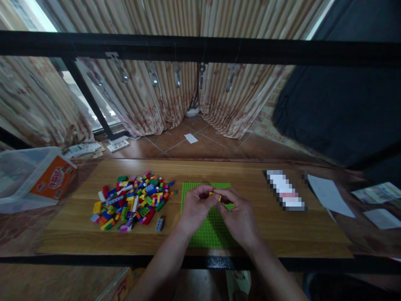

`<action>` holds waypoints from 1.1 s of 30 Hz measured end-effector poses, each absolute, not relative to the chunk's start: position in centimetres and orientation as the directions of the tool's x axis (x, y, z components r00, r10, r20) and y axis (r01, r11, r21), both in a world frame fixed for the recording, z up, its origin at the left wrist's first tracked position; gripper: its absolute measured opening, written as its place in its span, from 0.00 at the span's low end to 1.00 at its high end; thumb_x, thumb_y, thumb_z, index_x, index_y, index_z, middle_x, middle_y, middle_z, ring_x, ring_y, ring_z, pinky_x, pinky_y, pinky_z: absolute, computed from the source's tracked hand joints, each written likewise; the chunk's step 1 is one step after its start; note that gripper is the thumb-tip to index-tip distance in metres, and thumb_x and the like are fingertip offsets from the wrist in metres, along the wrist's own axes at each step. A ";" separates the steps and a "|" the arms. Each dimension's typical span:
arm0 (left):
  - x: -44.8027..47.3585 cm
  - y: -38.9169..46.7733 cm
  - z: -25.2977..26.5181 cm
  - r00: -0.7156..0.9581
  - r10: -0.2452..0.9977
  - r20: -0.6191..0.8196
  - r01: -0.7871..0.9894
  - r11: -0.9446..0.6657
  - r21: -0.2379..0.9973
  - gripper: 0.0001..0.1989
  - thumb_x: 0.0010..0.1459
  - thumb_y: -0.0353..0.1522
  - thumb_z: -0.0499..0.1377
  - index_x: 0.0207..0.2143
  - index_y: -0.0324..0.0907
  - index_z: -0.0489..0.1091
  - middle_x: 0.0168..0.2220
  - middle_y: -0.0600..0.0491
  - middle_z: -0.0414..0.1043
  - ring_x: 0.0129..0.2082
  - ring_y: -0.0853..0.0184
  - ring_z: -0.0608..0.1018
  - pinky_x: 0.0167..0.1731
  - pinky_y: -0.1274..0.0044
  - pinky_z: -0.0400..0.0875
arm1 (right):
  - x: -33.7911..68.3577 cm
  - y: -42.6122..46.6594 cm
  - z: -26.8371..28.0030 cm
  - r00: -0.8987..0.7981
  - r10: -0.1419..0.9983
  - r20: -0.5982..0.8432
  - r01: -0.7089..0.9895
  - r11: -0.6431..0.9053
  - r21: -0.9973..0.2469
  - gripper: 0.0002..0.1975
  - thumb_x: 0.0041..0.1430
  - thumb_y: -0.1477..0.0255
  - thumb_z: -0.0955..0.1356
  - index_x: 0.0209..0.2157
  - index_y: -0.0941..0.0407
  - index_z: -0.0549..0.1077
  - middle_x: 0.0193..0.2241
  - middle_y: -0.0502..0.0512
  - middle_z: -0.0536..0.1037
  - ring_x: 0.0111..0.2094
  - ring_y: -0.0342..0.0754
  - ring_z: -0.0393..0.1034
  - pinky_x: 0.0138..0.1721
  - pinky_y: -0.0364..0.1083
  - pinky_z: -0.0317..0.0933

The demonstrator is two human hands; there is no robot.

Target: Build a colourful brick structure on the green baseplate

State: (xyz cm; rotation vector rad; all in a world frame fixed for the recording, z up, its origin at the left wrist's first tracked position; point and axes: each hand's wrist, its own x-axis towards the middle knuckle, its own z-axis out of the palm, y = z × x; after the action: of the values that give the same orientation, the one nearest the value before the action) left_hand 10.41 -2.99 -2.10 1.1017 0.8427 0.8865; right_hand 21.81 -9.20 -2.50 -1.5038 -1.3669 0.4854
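Over the green baseplate [209,234], my left hand [197,203] and my right hand [238,213] meet with their fingertips pinched on a small yellow toy brick [215,196]. A bit of pink or red shows beside it at the left fingertips; I cannot make out what it is. The fingers hide part of the brick. The baseplate lies flat on the wooden table under both hands. To the left of my left hand, a single grey brick [159,223] lies apart from a heap of mixed coloured bricks [134,200].
A clear plastic bin [28,200] with an orange label stands at the far left. On the table's right side lies a pixelated phone-like object [285,190], near a white sheet [330,195]. A black metal bar [200,49] crosses ahead, with hooks hanging below it.
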 end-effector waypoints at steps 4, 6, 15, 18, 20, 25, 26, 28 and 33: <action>10.5 -2.8 -2.2 0.369 0.918 -0.144 -0.143 0.209 0.967 0.07 0.43 0.31 0.66 0.27 0.39 0.75 0.24 0.55 0.74 0.24 0.72 0.72 0.28 0.80 0.65 | 21.7 -9.3 -2.5 0.285 0.906 0.313 0.542 0.117 -0.832 0.10 0.57 0.74 0.67 0.41 0.51 0.76 0.36 0.52 0.77 0.35 0.46 0.72 0.39 0.46 0.66; 10.4 -2.8 -2.1 0.367 0.916 -0.160 -0.144 0.226 0.963 0.07 0.42 0.31 0.66 0.26 0.39 0.75 0.23 0.56 0.73 0.23 0.73 0.71 0.26 0.80 0.64 | 21.6 -9.3 -2.4 0.279 0.908 0.313 0.545 0.119 -0.830 0.10 0.57 0.75 0.67 0.40 0.52 0.76 0.35 0.51 0.78 0.35 0.45 0.72 0.39 0.45 0.66; 10.3 -2.5 -1.9 0.361 0.913 -0.188 -0.137 0.251 0.958 0.08 0.43 0.32 0.66 0.27 0.38 0.76 0.22 0.56 0.73 0.23 0.74 0.70 0.25 0.82 0.63 | 21.0 -9.2 -2.4 0.306 0.904 0.299 0.549 0.089 -0.831 0.09 0.58 0.76 0.66 0.40 0.53 0.75 0.35 0.51 0.78 0.35 0.45 0.72 0.39 0.45 0.64; 10.4 -2.5 -1.9 0.350 0.916 -0.197 -0.138 0.258 0.956 0.07 0.43 0.32 0.65 0.27 0.37 0.75 0.23 0.55 0.73 0.23 0.73 0.70 0.26 0.82 0.64 | 20.8 -9.1 -2.4 0.319 0.898 0.302 0.547 0.086 -0.833 0.10 0.58 0.76 0.65 0.40 0.54 0.75 0.36 0.52 0.78 0.37 0.45 0.72 0.40 0.45 0.64; 10.4 -2.5 -1.9 0.346 0.917 -0.197 -0.134 0.256 0.957 0.07 0.43 0.32 0.65 0.27 0.37 0.75 0.23 0.56 0.72 0.24 0.73 0.71 0.26 0.82 0.64 | 20.7 -9.0 -2.4 0.327 0.897 0.298 0.542 0.080 -0.836 0.10 0.59 0.76 0.65 0.40 0.54 0.75 0.36 0.53 0.77 0.37 0.46 0.72 0.40 0.45 0.64; 10.3 -2.4 -2.1 0.336 0.920 -0.200 -0.114 0.250 0.961 0.08 0.44 0.33 0.64 0.28 0.38 0.75 0.23 0.56 0.71 0.24 0.72 0.71 0.27 0.81 0.65 | 20.4 -8.8 -2.3 0.328 0.901 0.285 0.534 0.072 -0.842 0.09 0.59 0.76 0.65 0.39 0.53 0.75 0.36 0.52 0.77 0.37 0.46 0.71 0.41 0.44 0.64; 10.3 -2.3 -2.1 0.331 0.922 -0.200 -0.111 0.248 0.962 0.08 0.44 0.34 0.63 0.28 0.38 0.75 0.23 0.56 0.71 0.24 0.72 0.71 0.26 0.81 0.64 | 20.3 -8.8 -2.3 0.326 0.902 0.282 0.532 0.072 -0.844 0.09 0.59 0.76 0.65 0.39 0.53 0.75 0.36 0.52 0.77 0.37 0.45 0.71 0.40 0.44 0.64; 10.3 -2.2 -2.3 0.322 0.927 -0.191 -0.095 0.232 0.968 0.08 0.45 0.34 0.63 0.28 0.38 0.75 0.23 0.56 0.71 0.24 0.73 0.70 0.26 0.82 0.64 | 20.3 -8.7 -2.4 0.324 0.903 0.281 0.529 0.074 -0.845 0.08 0.59 0.76 0.66 0.39 0.53 0.74 0.36 0.52 0.77 0.37 0.45 0.71 0.40 0.44 0.63; 10.2 -2.1 -2.6 0.295 0.941 -0.167 -0.054 0.191 0.980 0.09 0.47 0.36 0.61 0.27 0.38 0.75 0.22 0.56 0.70 0.24 0.71 0.70 0.26 0.81 0.63 | 20.1 -8.6 -2.6 0.333 0.900 0.281 0.520 0.073 -0.851 0.08 0.58 0.77 0.66 0.39 0.53 0.74 0.35 0.51 0.77 0.35 0.44 0.71 0.38 0.43 0.63</action>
State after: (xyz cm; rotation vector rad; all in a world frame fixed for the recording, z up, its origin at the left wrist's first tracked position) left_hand 10.21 -2.08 -2.61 1.1432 1.0164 0.9020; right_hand 20.13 -8.57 -2.62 -1.5851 -1.3211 0.4706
